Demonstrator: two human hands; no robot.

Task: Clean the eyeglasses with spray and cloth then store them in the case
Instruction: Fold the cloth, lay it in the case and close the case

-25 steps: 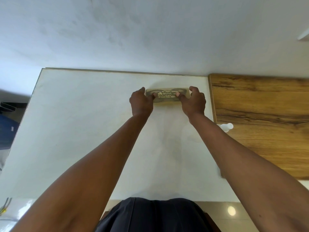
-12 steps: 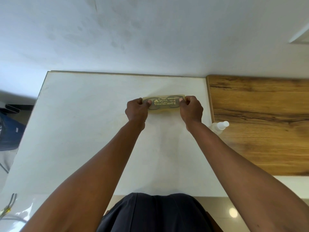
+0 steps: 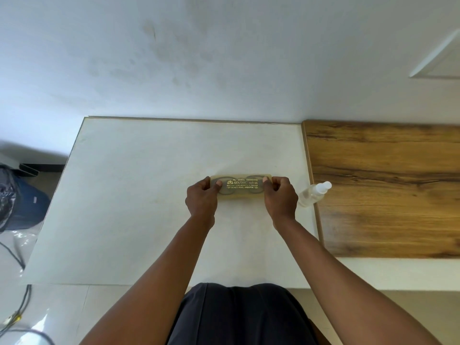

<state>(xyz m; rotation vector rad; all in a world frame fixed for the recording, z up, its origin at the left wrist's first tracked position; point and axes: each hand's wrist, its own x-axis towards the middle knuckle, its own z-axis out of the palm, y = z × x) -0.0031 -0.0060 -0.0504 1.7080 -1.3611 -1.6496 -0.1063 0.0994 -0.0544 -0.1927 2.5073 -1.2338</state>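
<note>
A translucent tan glasses case (image 3: 241, 192) with gold lettering lies on the white table (image 3: 139, 195). The dark rims of the eyeglasses (image 3: 254, 179) show through it. My left hand (image 3: 202, 198) grips the case's left end with the thumb on top. My right hand (image 3: 280, 197) grips the right end the same way. A small clear spray bottle (image 3: 314, 193) lies on its side just right of my right hand. No cloth is in view.
A wooden board (image 3: 388, 190) covers the table's right part, its edge close to the bottle. A white wall rises behind the table. A dark blue bag (image 3: 25, 205) and cables (image 3: 15, 317) lie on the floor at the left.
Both hands have drawn the case nearer to me across the table. The camera has tilted, so more wall shows and the bottle is fully in view.
</note>
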